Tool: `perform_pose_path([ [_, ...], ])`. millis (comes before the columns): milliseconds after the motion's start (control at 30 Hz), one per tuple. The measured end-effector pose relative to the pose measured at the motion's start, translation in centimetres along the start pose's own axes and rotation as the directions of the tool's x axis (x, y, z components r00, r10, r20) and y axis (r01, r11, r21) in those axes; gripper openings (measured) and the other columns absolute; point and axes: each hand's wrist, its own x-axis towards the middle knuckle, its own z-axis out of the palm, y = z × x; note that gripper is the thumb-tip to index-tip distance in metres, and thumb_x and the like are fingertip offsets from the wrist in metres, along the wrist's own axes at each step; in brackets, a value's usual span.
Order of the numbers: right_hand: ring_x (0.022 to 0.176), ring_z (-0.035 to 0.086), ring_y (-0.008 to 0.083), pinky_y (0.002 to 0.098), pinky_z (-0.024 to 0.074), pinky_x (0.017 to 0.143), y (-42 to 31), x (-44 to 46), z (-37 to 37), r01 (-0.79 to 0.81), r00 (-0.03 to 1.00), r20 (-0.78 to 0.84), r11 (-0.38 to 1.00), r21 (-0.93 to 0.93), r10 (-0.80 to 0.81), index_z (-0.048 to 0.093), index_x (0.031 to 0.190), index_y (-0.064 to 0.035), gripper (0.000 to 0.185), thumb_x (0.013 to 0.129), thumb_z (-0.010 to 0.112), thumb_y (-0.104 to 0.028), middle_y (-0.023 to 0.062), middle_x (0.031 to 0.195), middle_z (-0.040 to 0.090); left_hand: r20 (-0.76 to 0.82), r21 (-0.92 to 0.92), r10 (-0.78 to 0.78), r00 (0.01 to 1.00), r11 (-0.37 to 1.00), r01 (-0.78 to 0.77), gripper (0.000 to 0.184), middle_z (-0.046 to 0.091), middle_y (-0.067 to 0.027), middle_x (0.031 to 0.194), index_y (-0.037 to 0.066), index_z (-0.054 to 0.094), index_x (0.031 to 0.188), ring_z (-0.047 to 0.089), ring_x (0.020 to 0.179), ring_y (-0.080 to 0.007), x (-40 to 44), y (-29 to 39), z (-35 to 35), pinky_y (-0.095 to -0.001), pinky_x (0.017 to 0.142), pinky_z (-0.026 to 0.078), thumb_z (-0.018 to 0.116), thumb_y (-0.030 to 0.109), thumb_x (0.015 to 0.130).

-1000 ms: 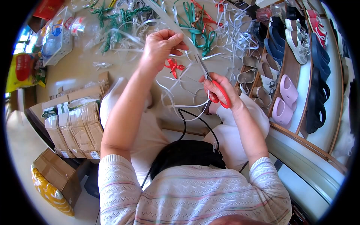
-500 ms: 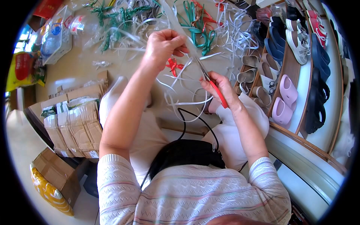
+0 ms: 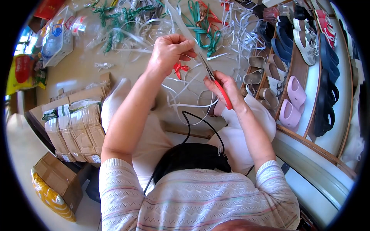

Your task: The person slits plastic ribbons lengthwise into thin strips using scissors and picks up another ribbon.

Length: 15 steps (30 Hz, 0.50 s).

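My right hand (image 3: 226,91) is closed around the red handles of a pair of scissors (image 3: 223,94), whose blades point up and to the left. Between the blades runs the lower end of a long, translucent whitish plastic strip (image 3: 178,18). My left hand (image 3: 169,53) pinches this strip at its edge, just above and left of the blades. Thin white strands (image 3: 185,104) dangle in loops below both hands. A small red ribbon-like piece (image 3: 180,70) lies on the floor beyond my left wrist.
Piles of white strips (image 3: 243,30) and green strips (image 3: 206,36) lie ahead on the floor. Shoe shelves (image 3: 295,77) stand at the right. Flattened cardboard boxes (image 3: 77,129) are at the left, with a white basket (image 3: 58,38) of plastic bottles farther off.
My left hand has shifted slightly right and down, closer to the scissors. The scissors have moved a little up along the strip.
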Motion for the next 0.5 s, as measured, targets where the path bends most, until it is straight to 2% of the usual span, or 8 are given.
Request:
perform_pose_path([
  [67,0.064,0.041,0.0026,0.0163,0.0343,0.056,0.4,0.2,-0.1,0.009,1.0,0.01,1.0,0.022,-0.009,0.057,0.088,-0.0008,0.021,0.081,0.063,-0.019,-0.0051,0.072,0.05,0.004,0.015,-0.013,1.0,1.0,0.013,0.017,0.062,-0.0087,0.071,0.0,0.06,0.08,0.063,0.066,-0.0148,0.0,0.2,-0.1,-0.0224,0.054,0.049,0.061,0.017,0.081],
  [167,0.066,0.041,0.0027,0.0166,0.035,0.058,-0.4,-0.1,-0.5,-0.07,0.997,0.015,0.996,-0.053,0.071,0.057,0.088,-0.001,0.019,0.081,0.063,-0.018,-0.0046,0.073,0.05,0.035,0.011,-0.038,0.999,0.999,0.038,0.019,0.062,-0.0088,0.072,-0.001,0.06,0.081,0.062,0.066,-0.0147,0.2,0.5,-0.6,-0.0227,0.054,0.049,0.059,0.018,0.082],
  [333,0.069,0.043,0.0035,0.0175,0.037,0.062,-0.2,0.1,-0.5,-0.037,0.999,0.02,0.997,-0.065,0.038,0.057,0.088,-0.001,0.018,0.081,0.063,-0.017,-0.004,0.075,0.052,0.044,0.03,-0.027,0.999,0.999,0.026,0.02,0.063,-0.0098,0.072,-0.001,0.061,0.08,0.062,0.064,-0.0151,0.0,0.6,-0.4,-0.0229,0.055,0.05,0.057,0.018,0.083],
  [500,0.071,0.045,0.0039,0.0176,0.0382,0.065,-0.1,0.2,-0.4,-0.016,0.999,0.026,0.997,-0.071,0.018,0.057,0.09,-0.0011,0.016,0.082,0.061,-0.015,-0.0034,0.077,0.053,-0.011,0.068,-0.013,1.0,0.998,0.014,0.02,0.062,-0.0101,0.071,-0.002,0.061,0.08,0.062,0.062,-0.0155,-0.2,0.5,0.0,-0.0235,0.054,0.05,0.056,0.017,0.084],
])
